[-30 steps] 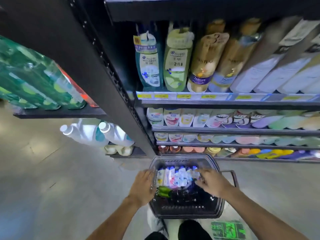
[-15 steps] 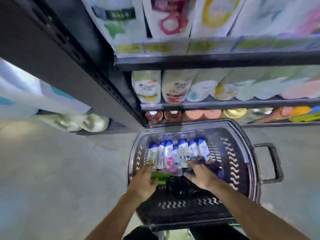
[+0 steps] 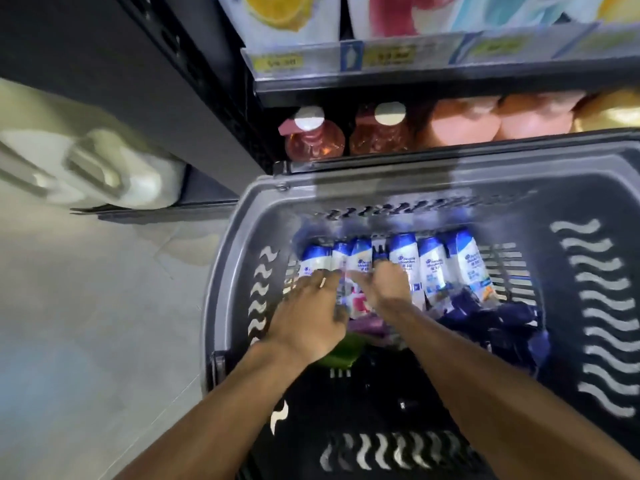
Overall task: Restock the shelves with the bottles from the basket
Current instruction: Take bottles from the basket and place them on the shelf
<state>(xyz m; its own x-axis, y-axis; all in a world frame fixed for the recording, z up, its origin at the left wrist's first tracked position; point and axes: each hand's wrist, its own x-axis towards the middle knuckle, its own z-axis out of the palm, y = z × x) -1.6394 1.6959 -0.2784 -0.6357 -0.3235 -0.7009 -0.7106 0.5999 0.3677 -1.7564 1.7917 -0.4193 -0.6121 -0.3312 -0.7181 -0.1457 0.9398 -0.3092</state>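
Observation:
A dark grey basket (image 3: 242,216) stands on the floor against the shelving. Along its far side lie several white bottles with blue caps (image 3: 433,268), packed side by side. My left hand (image 3: 308,317) reaches in with fingers spread, tips resting on the leftmost bottles. Right beside it, my right hand (image 3: 388,289) has its fingers curled down over the middle bottles; motion blur hides whether it grips one. Under my hands lie a purple pack (image 3: 367,327) and a green item (image 3: 343,351).
Dark blue packs (image 3: 502,327) fill the basket's right part. The lowest shelf behind it holds reddish bottles (image 3: 313,140) and peach ones (image 3: 464,123), under a price-label strip (image 3: 381,57). White jugs (image 3: 104,161) sit at the left, past a dark shelf upright.
The view has dropped much closer to the basket. Both hands have moved forward from the purple and green items onto the row of white bottles, and they are closer together.

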